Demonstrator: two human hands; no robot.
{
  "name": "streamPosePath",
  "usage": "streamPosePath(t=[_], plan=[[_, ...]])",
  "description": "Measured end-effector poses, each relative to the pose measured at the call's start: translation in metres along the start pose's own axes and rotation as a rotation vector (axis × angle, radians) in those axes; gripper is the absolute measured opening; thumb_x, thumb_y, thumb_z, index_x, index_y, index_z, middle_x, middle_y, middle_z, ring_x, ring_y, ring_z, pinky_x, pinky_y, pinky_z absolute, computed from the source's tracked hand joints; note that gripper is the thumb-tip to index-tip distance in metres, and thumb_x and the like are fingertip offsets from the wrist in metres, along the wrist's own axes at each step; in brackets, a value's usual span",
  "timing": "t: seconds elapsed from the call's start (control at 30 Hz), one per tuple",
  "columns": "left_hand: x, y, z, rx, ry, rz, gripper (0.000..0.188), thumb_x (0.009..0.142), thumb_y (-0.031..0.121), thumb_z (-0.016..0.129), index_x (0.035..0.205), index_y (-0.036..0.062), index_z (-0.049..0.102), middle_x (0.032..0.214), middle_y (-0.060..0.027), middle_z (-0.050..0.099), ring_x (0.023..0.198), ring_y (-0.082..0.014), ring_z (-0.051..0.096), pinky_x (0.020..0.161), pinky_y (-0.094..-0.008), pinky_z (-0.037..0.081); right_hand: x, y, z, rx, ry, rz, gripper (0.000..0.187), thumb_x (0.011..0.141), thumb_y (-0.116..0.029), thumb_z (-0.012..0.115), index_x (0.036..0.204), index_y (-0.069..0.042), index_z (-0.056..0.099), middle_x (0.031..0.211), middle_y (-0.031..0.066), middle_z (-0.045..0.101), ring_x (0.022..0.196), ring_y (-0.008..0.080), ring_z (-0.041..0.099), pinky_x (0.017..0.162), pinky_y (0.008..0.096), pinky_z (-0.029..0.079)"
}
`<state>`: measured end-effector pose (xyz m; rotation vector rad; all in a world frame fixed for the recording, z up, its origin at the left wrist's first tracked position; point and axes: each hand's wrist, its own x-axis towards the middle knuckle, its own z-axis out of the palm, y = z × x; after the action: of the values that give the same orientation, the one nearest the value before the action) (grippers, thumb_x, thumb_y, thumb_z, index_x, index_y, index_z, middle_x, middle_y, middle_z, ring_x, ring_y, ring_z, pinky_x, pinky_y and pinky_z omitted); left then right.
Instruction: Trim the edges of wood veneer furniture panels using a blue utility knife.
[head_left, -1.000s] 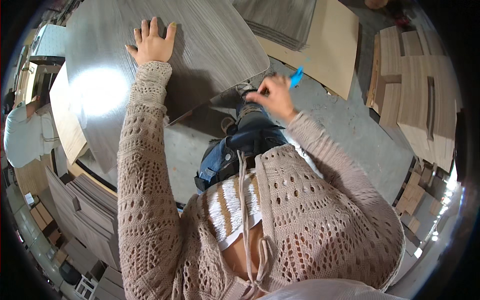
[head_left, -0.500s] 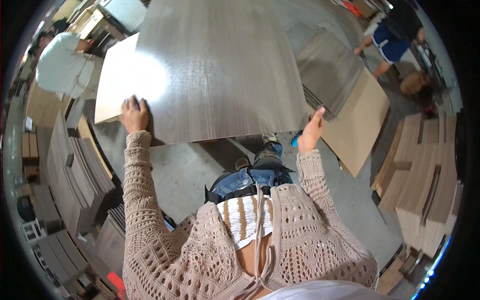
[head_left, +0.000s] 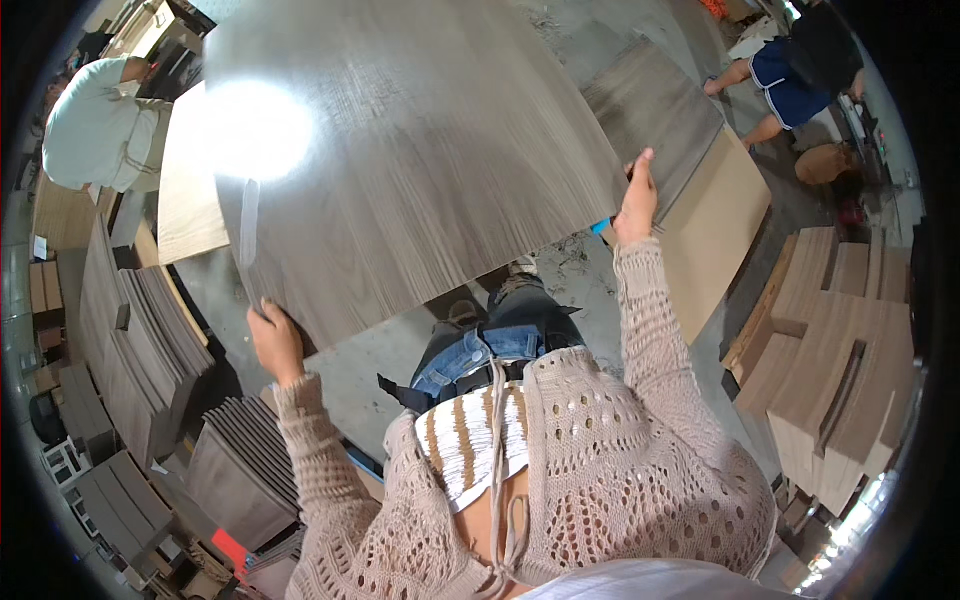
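Observation:
A large grey-brown wood-grain panel [head_left: 430,190] spans the space in front of me, tilted with its left near corner closest to my body. A bright glare lies on its left part, beside a pale narrow strip [head_left: 250,222] near the left edge. My left hand [head_left: 276,342] is closed on that left edge near the corner, thumb showing on top. At the right near corner, my right hand [head_left: 637,200] grips the panel with the thumb up; its other fingers are mostly hidden. A small blue thing [head_left: 601,227], too covered to name, shows just beside the right hand.
Behind the panel, a pale board [head_left: 190,210] shows at left. More wood-grain panels [head_left: 655,110] lie on a light brown board [head_left: 725,215] at right. Panel stacks [head_left: 160,340] stand left, and others [head_left: 830,350] right. One person [head_left: 100,125] stands far left, another [head_left: 790,80] far right.
The panel has turned, its left near corner coming toward me and its right near corner moving away. My left hand went from lying on the panel to holding its edge; my right hand moved farther forward.

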<state>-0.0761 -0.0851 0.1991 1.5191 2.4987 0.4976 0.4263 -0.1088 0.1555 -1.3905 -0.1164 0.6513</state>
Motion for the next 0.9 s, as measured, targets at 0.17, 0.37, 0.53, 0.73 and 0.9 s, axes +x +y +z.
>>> streamPosePath(t=[0.17,0.37,0.53,0.73,0.9], plan=[[-0.061,-0.007,0.008,-0.013,0.050,-0.044,0.049,0.094,0.031,0.042,0.122,-0.0088,0.043,0.115,-0.0301,0.055,0.106,-0.0434,0.053,0.089,-0.0429,0.042,0.056,-0.013,0.045,-0.086,-0.150,0.028,0.050,0.085,-0.056,0.057,0.065,-0.012,0.046,0.071,-0.0007,0.043,0.073,0.0120,0.040,0.072,0.0277,0.037],[-0.117,0.015,0.008,-0.023,-0.017,-0.132,0.059,0.095,0.039,0.042,0.124,-0.0124,0.036,0.114,-0.0350,0.052,0.106,-0.0455,0.051,0.089,-0.0426,0.041,0.113,-0.019,0.104,-0.196,-0.338,-0.070,0.050,0.083,-0.056,0.059,0.067,-0.011,0.048,0.069,-0.0014,0.045,0.073,0.0115,0.042,0.072,0.0266,0.037],[-0.128,0.003,0.024,-0.170,0.046,-0.194,0.062,0.095,0.045,0.044,0.122,-0.0112,0.041,0.115,-0.0255,0.053,0.102,-0.0319,0.053,0.090,-0.0364,0.040,0.150,-0.033,0.151,-0.489,-0.744,-0.108,0.049,0.081,-0.058,0.061,0.068,-0.012,0.054,0.068,-0.0045,0.048,0.067,0.0082,0.041,0.068,0.0229,0.035],[-0.126,0.027,0.016,-0.284,0.057,-0.343,0.070,0.091,0.052,0.046,0.125,-0.0088,0.040,0.116,-0.0265,0.053,0.104,-0.0330,0.054,0.091,-0.0375,0.040,0.202,-0.026,0.169,-0.805,-1.169,-0.319,0.047,0.080,-0.055,0.064,0.069,-0.012,0.051,0.068,-0.0075,0.044,0.066,0.0062,0.038,0.067,0.0209,0.034],[-0.122,0.020,0.018,-0.378,0.060,-0.303,0.063,0.093,0.048,0.046,0.118,-0.0102,0.047,0.107,-0.0237,0.058,0.095,-0.0290,0.057,0.084,-0.0350,0.044,0.186,-0.028,0.144,-0.764,-1.107,-0.328,0.047,0.080,-0.054,0.065,0.068,-0.011,0.050,0.065,-0.0072,0.040,0.062,0.0059,0.033,0.062,0.0227,0.033]])
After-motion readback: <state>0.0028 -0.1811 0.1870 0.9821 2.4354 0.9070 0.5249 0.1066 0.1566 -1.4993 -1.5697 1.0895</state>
